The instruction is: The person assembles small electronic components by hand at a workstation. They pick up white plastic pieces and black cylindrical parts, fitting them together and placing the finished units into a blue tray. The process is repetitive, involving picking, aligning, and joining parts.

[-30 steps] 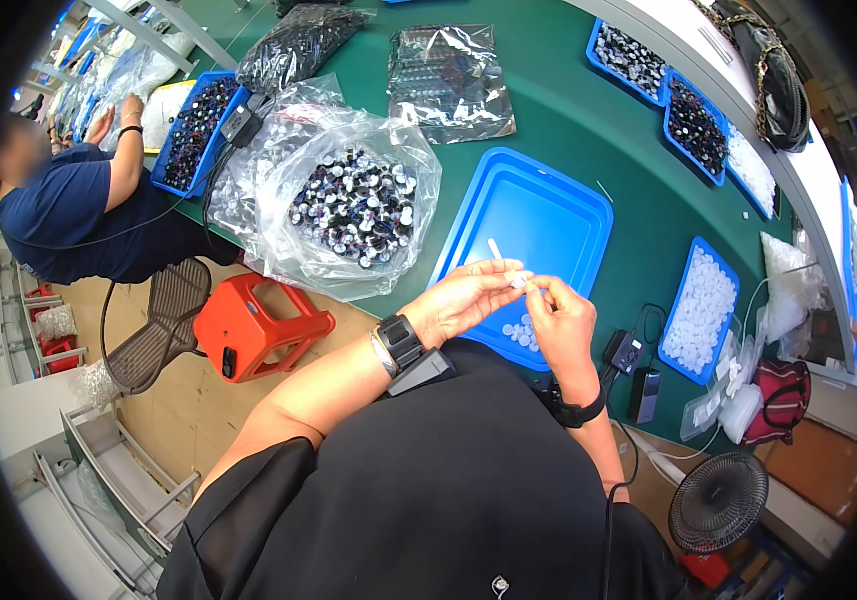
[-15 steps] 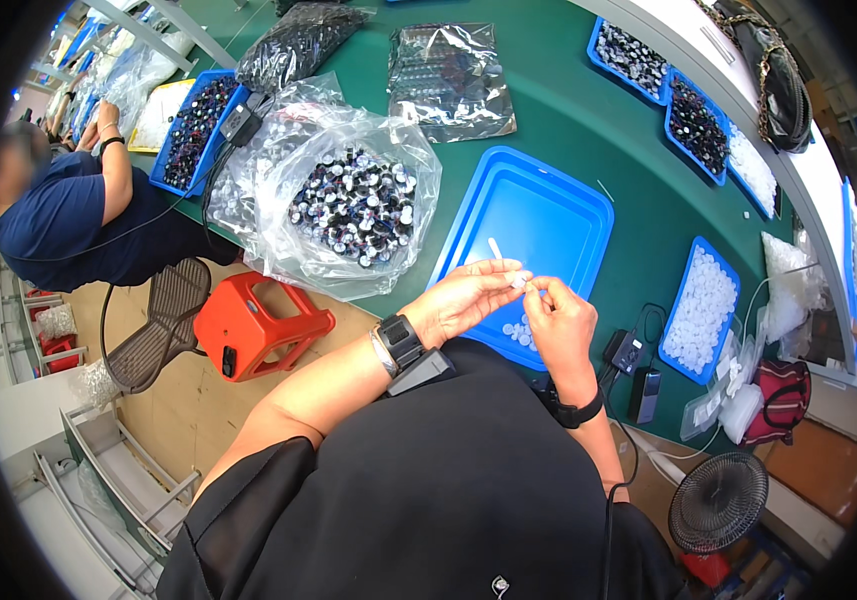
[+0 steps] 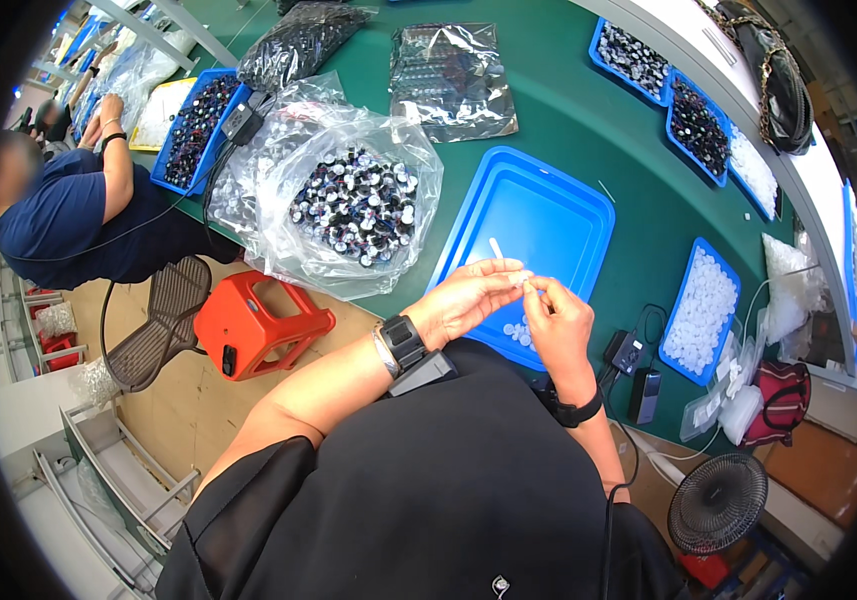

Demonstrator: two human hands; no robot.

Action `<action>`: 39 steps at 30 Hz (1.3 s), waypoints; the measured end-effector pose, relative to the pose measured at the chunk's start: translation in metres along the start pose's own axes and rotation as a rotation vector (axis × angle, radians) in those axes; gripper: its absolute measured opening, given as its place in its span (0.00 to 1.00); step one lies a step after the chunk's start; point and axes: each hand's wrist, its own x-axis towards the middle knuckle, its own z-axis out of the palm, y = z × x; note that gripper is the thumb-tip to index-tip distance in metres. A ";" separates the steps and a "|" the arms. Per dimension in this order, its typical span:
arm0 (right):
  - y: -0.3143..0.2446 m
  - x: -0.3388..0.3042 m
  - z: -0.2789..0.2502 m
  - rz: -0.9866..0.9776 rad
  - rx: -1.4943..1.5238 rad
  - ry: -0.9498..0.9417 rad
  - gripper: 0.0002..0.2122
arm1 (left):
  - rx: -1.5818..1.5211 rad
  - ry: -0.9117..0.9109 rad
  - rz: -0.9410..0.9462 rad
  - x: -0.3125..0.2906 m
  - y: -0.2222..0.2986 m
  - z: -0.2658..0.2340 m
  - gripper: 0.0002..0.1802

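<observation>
Over the near part of a blue tray (image 3: 588, 215), my two hands meet fingertip to fingertip. My left hand (image 3: 470, 297) pinches a small, whitish translucent piece (image 3: 518, 281); its exact shape is too small to make out. The fingers of my right hand (image 3: 560, 322) are closed at the right side of that piece, and whether they hold a second part is hidden. Several small translucent white discs (image 3: 518, 333) lie in the tray below my hands. A short white stick (image 3: 495, 246) rests in it just beyond my left fingers.
Left of the tray sits an open clear bag (image 3: 353, 205) of small black-and-white parts. A blue tray of white pieces (image 3: 700, 312) stands right, near a black device (image 3: 645, 395). A red stool (image 3: 258, 325) and a seated person (image 3: 73, 210) are at left.
My hands stay nearly in place at the small piece, with only slight finger movement. At far left, the other person's hands and head have shifted a little.
</observation>
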 end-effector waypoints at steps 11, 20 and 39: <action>0.002 -0.002 -0.001 0.285 0.234 -0.085 0.03 | -0.046 0.020 -0.032 -0.001 0.000 -0.001 0.13; 0.011 0.003 -0.005 0.422 0.249 -0.168 0.05 | -0.044 0.015 -0.048 0.000 0.000 -0.003 0.13; -0.002 0.008 -0.008 0.432 0.083 -0.190 0.04 | -0.005 0.033 -0.056 0.000 -0.001 -0.003 0.13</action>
